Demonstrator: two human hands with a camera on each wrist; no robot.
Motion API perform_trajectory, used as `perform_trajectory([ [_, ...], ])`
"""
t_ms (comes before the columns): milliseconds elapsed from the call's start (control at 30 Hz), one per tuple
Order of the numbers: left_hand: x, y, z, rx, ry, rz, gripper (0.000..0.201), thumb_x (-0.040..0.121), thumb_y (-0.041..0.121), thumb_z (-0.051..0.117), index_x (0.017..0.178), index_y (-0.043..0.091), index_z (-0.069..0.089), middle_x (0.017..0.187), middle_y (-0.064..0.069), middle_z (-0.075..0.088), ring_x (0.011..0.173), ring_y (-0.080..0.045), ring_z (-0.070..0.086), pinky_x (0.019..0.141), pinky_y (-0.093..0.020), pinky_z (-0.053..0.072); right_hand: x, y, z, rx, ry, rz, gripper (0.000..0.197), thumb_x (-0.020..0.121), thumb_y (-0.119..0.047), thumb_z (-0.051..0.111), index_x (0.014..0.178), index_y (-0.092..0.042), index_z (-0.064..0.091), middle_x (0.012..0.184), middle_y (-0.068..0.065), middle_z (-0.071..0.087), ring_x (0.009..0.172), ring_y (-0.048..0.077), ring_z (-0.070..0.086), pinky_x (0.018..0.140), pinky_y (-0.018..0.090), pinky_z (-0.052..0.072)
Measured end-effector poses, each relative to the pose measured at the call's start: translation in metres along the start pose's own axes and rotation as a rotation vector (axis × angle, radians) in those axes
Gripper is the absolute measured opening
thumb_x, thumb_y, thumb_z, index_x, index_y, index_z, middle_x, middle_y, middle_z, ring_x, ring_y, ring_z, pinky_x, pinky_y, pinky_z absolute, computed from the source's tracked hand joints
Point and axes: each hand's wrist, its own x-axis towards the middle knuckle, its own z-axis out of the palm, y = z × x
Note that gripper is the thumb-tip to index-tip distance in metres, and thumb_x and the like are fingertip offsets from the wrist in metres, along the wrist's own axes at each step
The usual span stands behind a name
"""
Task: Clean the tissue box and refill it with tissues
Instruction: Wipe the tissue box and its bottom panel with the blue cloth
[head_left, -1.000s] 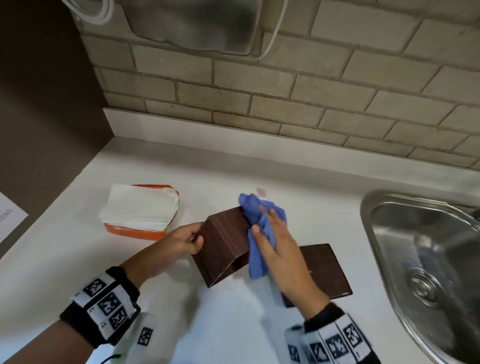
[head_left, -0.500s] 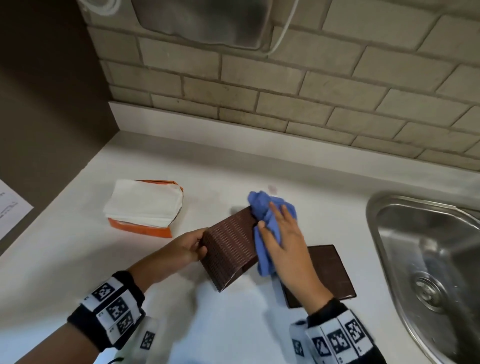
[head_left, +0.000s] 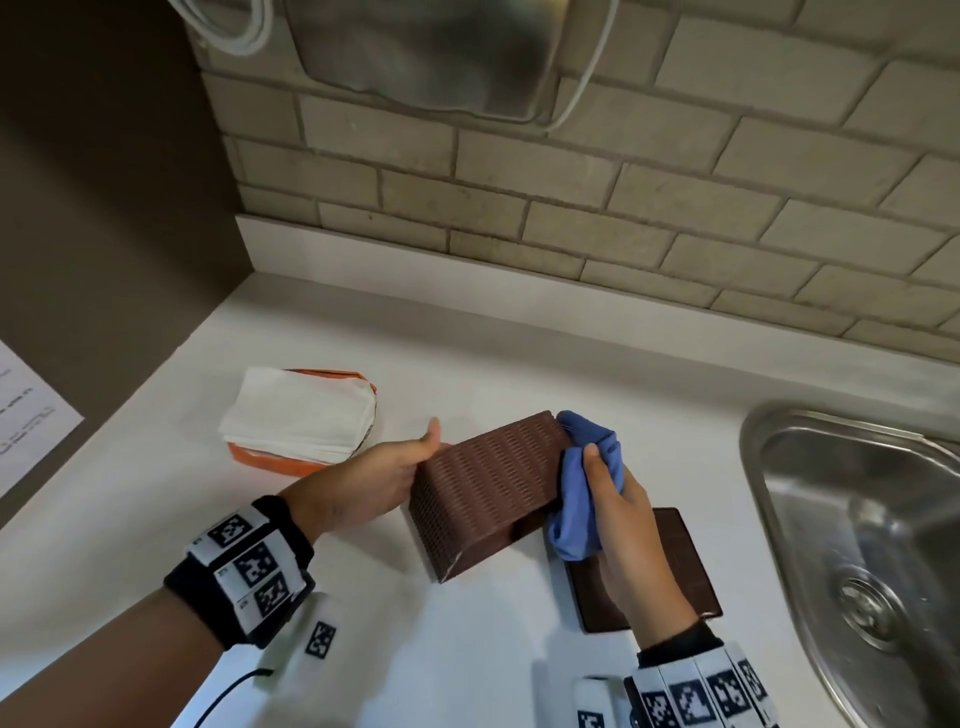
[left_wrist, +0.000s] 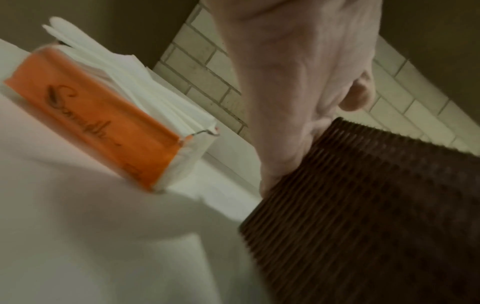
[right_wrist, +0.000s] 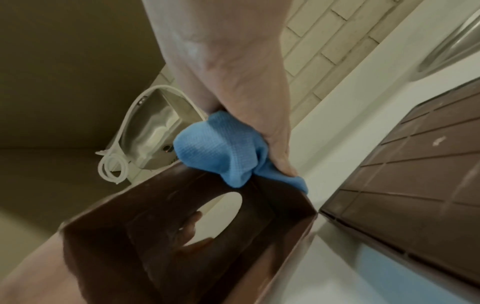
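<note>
Clearly the cleaning stage is under way and the refill has not begun. On the white desk (head_left: 363, 649), the ribbed brown rectangular tissue box (head_left: 493, 483) stands tipped up, its open underside and round dispensing hole showing in the right wrist view. The left hand (head_left: 374, 478) braces the box's left end, thumb raised; whether its fingers curl round the box I cannot tell. The right hand (head_left: 618, 514) grips a crumpled blue cloth (head_left: 582, 499) pressed at the box's right rim. A flat brown base panel (head_left: 685, 561) lies detached just beside. Left of the box, near it, an orange pack of white tissues (head_left: 306, 421) waits, apparently untouched.
</note>
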Motion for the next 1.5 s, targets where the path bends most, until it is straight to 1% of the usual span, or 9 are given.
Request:
perform_trajectory([
  [267, 0.016, 0.014, 0.032, 0.243, -0.153, -0.024, 0.043, 0.082, 0.028, 0.058, 0.121, 0.009, 0.058, 0.12, -0.015, 0.065, 0.107, -0.019, 0.061, 0.103, -0.037, 0.043, -0.037, -0.014, 0.011, -0.162, -0.03, -0.385, 0.033, 0.09, -0.048, 0.051, 0.112, -0.027, 0.064, 0.098, -0.005, 0.071, 0.089, 0.002, 0.063, 0.075, 0.015, 0.048],
  [433, 0.013, 0.0, 0.031, 0.195, -0.151, 0.058, 0.044, 0.084, 0.016, 0.056, 0.128, 0.009, 0.054, 0.13, -0.018, 0.06, 0.116, -0.021, 0.056, 0.108, -0.04, 0.037, -0.048, -0.011, 0.019, -0.632, -0.117, -0.634, 0.051, 0.09, -0.052, 0.043, 0.136, -0.057, 0.023, 0.147, -0.032, 0.022, 0.143, -0.005, 0.013, 0.117, 0.018, 0.015],
  [600, 0.01, -0.007, 0.027, 0.277, -0.124, 0.097, 0.073, 0.074, 0.027, 0.068, 0.14, 0.011, 0.043, 0.134, -0.002, 0.059, 0.125, -0.012, 0.054, 0.112, -0.033, 0.036, -0.022, -0.021, 0.005, -0.387, -0.118, -0.33, 0.059, 0.091, -0.049, 0.046, 0.146, -0.035, 0.028, 0.154, -0.016, 0.026, 0.142, -0.001, 0.021, 0.119, 0.036, 0.021],
  [800, 0.012, -0.006, 0.027, 0.318, -0.058, 0.17, 0.064, 0.08, 0.01, 0.065, 0.14, 0.008, 0.042, 0.135, 0.002, 0.055, 0.123, 0.0, 0.053, 0.11, -0.021, 0.036, -0.048, -0.019, 0.028, -0.566, -0.232, -0.495, 0.051, 0.093, -0.05, 0.039, 0.127, -0.069, 0.006, 0.142, -0.042, -0.002, 0.136, -0.02, -0.008, 0.121, 0.031, 0.002],
  [967, 0.007, -0.011, 0.038, 0.532, -0.039, 0.293, 0.074, 0.071, 0.019, 0.062, 0.14, 0.015, 0.036, 0.135, 0.006, 0.045, 0.127, 0.0, 0.044, 0.106, -0.007, 0.027, -0.026, -0.021, 0.013, -0.29, -0.165, -0.261, 0.057, 0.09, -0.052, 0.043, 0.139, -0.055, 0.013, 0.156, -0.02, 0.017, 0.144, 0.001, 0.017, 0.12, 0.036, 0.019],
  [1167, 0.011, -0.009, 0.038, 0.672, 0.02, 0.414, 0.068, 0.071, 0.023, 0.062, 0.135, 0.017, 0.039, 0.127, 0.013, 0.046, 0.121, 0.013, 0.041, 0.102, 0.001, 0.021, -0.048, -0.009, 0.02, -0.319, -0.254, -0.337, 0.059, 0.09, -0.056, 0.042, 0.138, -0.061, 0.008, 0.151, -0.038, 0.007, 0.142, -0.009, 0.002, 0.122, 0.038, 0.009],
  [1300, 0.006, -0.01, 0.048, 0.806, 0.005, 0.477, 0.074, 0.07, 0.026, 0.06, 0.139, 0.009, 0.04, 0.13, 0.017, 0.04, 0.12, 0.026, 0.024, 0.114, -0.013, 0.001, -0.027, -0.015, 0.009, -0.191, -0.169, -0.193, 0.068, 0.081, -0.068, 0.046, 0.143, -0.045, 0.029, 0.143, -0.002, 0.049, 0.13, 0.013, 0.048, 0.106, 0.035, 0.042],
  [1400, 0.001, -0.013, 0.055, 0.864, -0.034, 0.575, 0.071, 0.072, 0.02, 0.061, 0.139, 0.008, 0.041, 0.125, 0.025, 0.039, 0.116, 0.036, 0.023, 0.112, -0.006, -0.008, -0.011, -0.023, -0.008, -0.116, -0.148, -0.118, 0.07, 0.071, -0.077, 0.05, 0.121, -0.029, 0.058, 0.092, -0.003, 0.069, 0.083, 0.013, 0.068, 0.074, 0.032, 0.054],
  [1500, -0.003, -0.011, 0.054, 0.956, -0.064, 0.667, 0.067, 0.072, 0.01, 0.064, 0.136, 0.002, 0.046, 0.12, 0.015, 0.05, 0.119, 0.015, 0.04, 0.114, -0.011, -0.01, -0.006, -0.028, -0.016, -0.036, -0.132, -0.059, 0.028, 0.084, -0.061, 0.049, 0.098, -0.041, 0.062, 0.104, -0.006, 0.07, 0.102, 0.019, 0.066, 0.094, 0.05, 0.05],
])
